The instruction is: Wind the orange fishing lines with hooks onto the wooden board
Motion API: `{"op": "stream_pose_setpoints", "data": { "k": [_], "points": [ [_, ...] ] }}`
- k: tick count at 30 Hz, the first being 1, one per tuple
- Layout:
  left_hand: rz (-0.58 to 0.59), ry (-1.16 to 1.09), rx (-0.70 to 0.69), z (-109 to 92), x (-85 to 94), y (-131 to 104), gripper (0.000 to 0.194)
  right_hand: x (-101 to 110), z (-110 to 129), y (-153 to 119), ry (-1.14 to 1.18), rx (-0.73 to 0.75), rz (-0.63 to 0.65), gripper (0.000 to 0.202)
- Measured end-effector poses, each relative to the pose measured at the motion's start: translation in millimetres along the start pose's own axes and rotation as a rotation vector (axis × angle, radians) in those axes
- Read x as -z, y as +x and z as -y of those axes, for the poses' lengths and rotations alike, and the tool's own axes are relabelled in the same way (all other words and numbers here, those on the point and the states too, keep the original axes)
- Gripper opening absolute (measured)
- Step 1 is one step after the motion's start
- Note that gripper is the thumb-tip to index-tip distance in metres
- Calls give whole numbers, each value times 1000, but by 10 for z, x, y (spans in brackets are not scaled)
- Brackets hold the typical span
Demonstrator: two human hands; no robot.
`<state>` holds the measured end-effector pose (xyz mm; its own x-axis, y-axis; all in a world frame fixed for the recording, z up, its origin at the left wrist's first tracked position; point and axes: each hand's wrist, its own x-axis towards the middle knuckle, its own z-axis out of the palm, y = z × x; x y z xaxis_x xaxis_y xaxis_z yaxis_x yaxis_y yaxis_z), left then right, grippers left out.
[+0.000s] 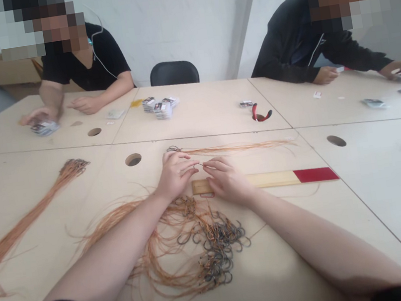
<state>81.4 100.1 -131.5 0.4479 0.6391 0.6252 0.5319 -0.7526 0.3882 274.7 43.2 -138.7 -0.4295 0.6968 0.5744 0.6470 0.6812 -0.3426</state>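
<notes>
Between the fingertips of both hands is a dark fishhook (196, 165). My left hand (176, 172) pinches its bend side, and my right hand (227, 177) pinches the shank end. Beneath my right hand lies a flat wooden strip (272, 179) with a red end. A small red clip (207, 195) rests by its left end. Nearer to me spreads a tangled pile of fishhooks (219, 240) tied to orange lines (156, 257). Just beyond my hands, a thin row of hooked orange lines (238, 147) is laid straight across the table.
A long bundle of orange lines with hooks (40, 214) lies at the left. Red-handled pliers (262, 113) sit by a table hole, near stacked small packs (160, 108). Two co-workers handle packs across the table (197, 126). A black chair (174, 73) stands between them.
</notes>
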Motion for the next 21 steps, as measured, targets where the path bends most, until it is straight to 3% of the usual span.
{"op": "stream_pose_setpoints", "data": {
  "k": [8,17,21],
  "points": [
    [-30,17,18,8,-5,-6,22,189,10,79,24,-121,-21,24],
    [-6,7,48,14,-24,10,19,1017,45,134,153,-380,506,29],
    [-5,-4,63,17,-23,8,19,1253,-41,96,112,-504,640,37]
  ]
}}
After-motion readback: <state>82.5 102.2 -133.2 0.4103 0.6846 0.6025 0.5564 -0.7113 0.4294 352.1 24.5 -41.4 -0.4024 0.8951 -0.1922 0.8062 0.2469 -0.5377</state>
